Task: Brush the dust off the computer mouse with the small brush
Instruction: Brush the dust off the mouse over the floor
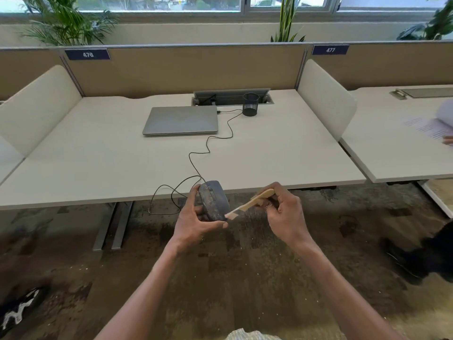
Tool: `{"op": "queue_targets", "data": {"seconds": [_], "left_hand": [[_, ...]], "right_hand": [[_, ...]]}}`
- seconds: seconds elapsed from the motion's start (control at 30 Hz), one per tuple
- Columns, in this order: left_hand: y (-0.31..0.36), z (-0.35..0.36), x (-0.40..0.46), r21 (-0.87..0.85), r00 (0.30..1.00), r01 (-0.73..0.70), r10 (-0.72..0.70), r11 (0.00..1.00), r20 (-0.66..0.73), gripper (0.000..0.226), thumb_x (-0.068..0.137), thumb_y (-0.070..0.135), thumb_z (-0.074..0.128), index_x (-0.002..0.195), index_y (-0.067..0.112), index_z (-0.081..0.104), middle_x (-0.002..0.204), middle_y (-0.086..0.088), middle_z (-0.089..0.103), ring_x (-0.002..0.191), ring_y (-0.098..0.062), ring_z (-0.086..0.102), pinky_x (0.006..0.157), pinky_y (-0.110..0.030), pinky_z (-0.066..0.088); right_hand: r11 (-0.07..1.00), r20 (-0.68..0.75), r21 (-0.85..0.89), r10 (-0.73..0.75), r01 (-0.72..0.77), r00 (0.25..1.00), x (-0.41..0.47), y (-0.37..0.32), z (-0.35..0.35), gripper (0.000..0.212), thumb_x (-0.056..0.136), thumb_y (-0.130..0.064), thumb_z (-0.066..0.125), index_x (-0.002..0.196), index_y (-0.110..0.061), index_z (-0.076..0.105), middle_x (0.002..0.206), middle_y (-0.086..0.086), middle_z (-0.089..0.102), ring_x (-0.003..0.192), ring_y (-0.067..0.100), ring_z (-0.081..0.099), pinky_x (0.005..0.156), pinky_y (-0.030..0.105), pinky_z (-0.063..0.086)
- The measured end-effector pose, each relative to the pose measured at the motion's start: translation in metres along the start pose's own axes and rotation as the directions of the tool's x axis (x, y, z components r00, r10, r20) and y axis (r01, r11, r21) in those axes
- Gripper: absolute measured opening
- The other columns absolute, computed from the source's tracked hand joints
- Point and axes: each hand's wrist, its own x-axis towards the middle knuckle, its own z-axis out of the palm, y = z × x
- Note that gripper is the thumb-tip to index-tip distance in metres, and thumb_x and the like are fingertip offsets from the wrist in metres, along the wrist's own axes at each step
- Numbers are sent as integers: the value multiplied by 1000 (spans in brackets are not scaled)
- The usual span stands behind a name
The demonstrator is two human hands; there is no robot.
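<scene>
A dark grey, dust-marked computer mouse [212, 200] is held off the desk, in front of its near edge, by my left hand [196, 220], which grips it from the left and underneath. Its black cable [208, 146] runs back across the desk toward the laptop. My right hand [285, 212] holds a small brush [252, 202] with a pale wooden handle. The light bristle end points down-left and touches the mouse's lower right side.
A white desk [98, 155] bears a closed grey laptop [181, 120], a black mesh pen cup [250, 104] and a cable hatch [232, 96]. White side dividers flank it. Another person's hand and papers [438, 128] lie on the neighbouring desk at right. Shoes show on the carpet.
</scene>
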Motion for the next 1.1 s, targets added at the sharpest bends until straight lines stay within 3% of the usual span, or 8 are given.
{"op": "queue_targets", "data": {"seconds": [0.1,0.2,0.3,0.5,0.67,0.83,0.97,1.1], "left_hand": [[1,-2,0,4,1000,-2,2,1000,31,136,51,35,102,157,44,17,98,11,76,91,-7,78,77,-19,61],[5,-6,-2,17,998,11,-12,1000,67,138,48,40,102,157,45,18,109,-1,77,95,-14,78,93,-41,61],[8,-5,-5,-1,994,23,-22,1000,111,139,47,38,102,157,44,17,106,-5,79,93,-17,79,95,-50,60],[9,-2,-3,-12,996,22,-21,1000,90,143,46,42,101,159,41,15,106,-5,79,92,-15,79,95,-45,60],[8,-8,2,27,998,-3,2,1000,61,135,50,37,102,155,47,19,118,-7,75,96,-9,77,87,-26,61],[10,-9,7,55,999,0,-3,999,46,135,52,34,102,158,41,18,113,-5,75,97,-15,77,96,-43,60],[12,-5,7,81,998,-2,-2,997,57,135,54,29,102,158,39,17,116,-5,74,99,-14,76,99,-44,59],[13,-3,5,86,997,6,-13,996,71,135,55,28,102,159,40,16,114,-8,75,97,-17,77,97,-42,60]], "right_hand": [[1000,-18,19,-8,8,1000,9,-1,3,31,89,14,60,100,-14,64,91,-6,73,87,1,73,78,24,63],[993,-84,114,-2,11,997,20,-2,5,27,89,15,59,100,-9,66,94,-1,74,92,8,74,80,29,64],[985,-129,170,4,18,992,30,-3,5,24,91,10,62,102,-10,69,97,0,76,96,12,74,83,32,63],[986,-27,166,-6,10,1000,29,-6,6,31,93,17,52,104,-4,71,101,6,75,99,17,72,86,31,62],[985,116,161,48,-67,992,32,-9,-10,34,91,23,43,97,-2,66,95,14,71,93,18,73,81,28,62],[989,180,123,54,-77,982,36,-14,-18,26,95,17,46,96,-1,65,92,14,71,89,20,72,81,33,63],[996,174,92,2,-18,985,42,-22,-16,27,94,14,50,93,-8,65,91,10,72,90,18,74,80,33,64],[992,229,-61,-97,113,969,45,-33,-6,39,88,16,48,89,-20,62,89,4,72,88,14,75,79,35,64]]}}
